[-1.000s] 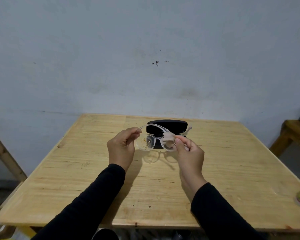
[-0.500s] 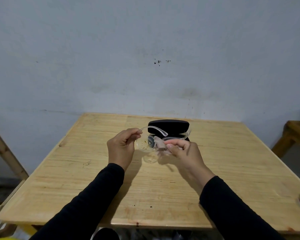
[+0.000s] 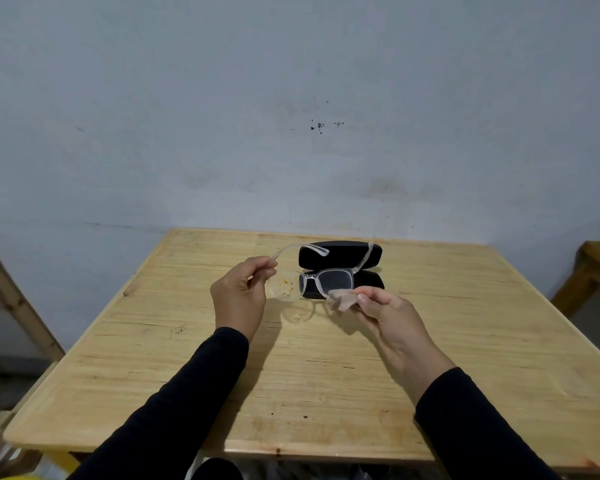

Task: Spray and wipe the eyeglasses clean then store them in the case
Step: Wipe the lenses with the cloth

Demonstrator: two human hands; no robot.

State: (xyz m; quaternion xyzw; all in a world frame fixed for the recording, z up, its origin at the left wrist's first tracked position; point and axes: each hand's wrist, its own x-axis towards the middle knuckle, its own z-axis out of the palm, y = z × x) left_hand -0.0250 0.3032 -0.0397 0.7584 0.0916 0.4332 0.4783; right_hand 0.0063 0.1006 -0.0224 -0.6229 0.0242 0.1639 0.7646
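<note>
From the head view, my left hand (image 3: pixel 238 295) has its grip pinched on the left end of the clear plastic-framed eyeglasses (image 3: pixel 321 279), at the hinge where one arm sweeps up and back, and I hold them in the air above the pale wooden surface (image 3: pixel 291 375). My right hand (image 3: pixel 383 311) grips a small crumpled beige wiping cloth (image 3: pixel 340 299) between thumb and fingertips, held just under the lower edge of the right lens, touching or nearly touching the frame; I cannot tell which.

Behind the glasses lies the black hard-shell eyeglass case (image 3: pixel 340 255), open, its lid standing up toward the grey wall (image 3: pixel 291 116) and its tray flat on the surface.

I judge myself to be in the wiping step, and only partway. The lens nearest my left hand carries yellowish specks and smears, so it is plainly not clean. The right lens looks clear against the dark case, though I would not swear to it. No spray bottle shows here, so whether spraying is done I cannot say. What is left: clear the dirty lens, fold the arms, lay the glasses in the tray and shut the lid.
</note>
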